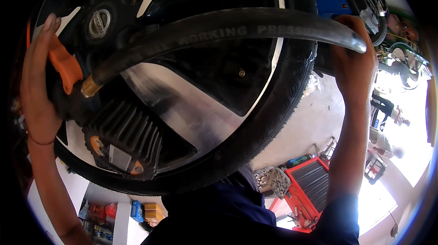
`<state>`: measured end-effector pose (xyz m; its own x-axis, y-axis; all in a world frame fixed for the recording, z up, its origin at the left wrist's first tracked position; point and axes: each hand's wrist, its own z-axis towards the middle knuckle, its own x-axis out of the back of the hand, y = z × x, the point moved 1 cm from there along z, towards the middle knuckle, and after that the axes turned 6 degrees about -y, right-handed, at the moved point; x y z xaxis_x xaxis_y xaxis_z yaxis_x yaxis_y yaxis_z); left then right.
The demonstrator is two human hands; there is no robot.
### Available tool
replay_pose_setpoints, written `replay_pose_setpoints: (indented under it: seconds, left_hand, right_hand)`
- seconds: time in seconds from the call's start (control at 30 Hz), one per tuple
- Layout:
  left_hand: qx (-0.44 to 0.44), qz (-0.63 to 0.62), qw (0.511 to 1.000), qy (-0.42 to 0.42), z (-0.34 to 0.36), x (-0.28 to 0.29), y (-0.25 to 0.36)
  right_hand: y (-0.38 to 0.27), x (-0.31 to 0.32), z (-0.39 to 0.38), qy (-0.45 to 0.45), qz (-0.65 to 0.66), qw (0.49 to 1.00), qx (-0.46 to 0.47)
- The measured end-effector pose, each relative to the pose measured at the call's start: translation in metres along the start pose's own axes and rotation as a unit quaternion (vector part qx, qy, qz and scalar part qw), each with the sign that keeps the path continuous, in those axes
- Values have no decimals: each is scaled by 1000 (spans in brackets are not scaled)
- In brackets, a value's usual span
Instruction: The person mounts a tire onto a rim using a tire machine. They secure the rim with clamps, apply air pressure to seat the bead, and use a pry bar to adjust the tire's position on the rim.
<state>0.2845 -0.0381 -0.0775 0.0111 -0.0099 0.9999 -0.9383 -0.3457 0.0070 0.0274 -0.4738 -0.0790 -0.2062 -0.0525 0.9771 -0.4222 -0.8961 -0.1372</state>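
A car wheel with a black tyre and a black-and-silver rim fills the middle, upright before me. My left hand is at its left side, around a tyre inflator gun with an orange lever. The fingers lie long beside the lever, and the thumb is hidden. From the gun's brass fitting, a thick black rubber hose arches across the wheel to the right. Beyond the tyre's right edge, my right hand has bent fingers, partly behind the hose. What they grip is hidden.
Below right stands a red tool chest beside a grey tray of metal parts. Shelves with boxes are at lower left. Blue equipment and tangled cables fill the upper right. People show in the bright opening at right.
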Motion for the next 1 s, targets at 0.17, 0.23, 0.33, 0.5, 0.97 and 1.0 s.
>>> replay_pose_setpoints:
  seconds: [0.17,0.23,0.33,0.5,0.97,1.0]
  left_hand:
    - [15,0,1000,19,-1,4,9]
    - [16,5,999,31,-4,3,10]
    - [18,18,999,47,-5,1,16]
    - [5,26,998,51,-3,12,32]
    - [-5,59,997,54,-25,18,29]
    - [-1,67,997,49,-31,19,25]
  right_hand:
    - [-9,0,-6,-42,75,994,-68]
    - [-9,0,-7,-45,80,993,-72]
    - [-23,7,-14,-76,128,981,-123]
    - [-57,16,-24,-80,305,947,-59]
    - [-112,5,-23,-149,287,946,32]
    - [-113,6,-23,-150,275,949,44]
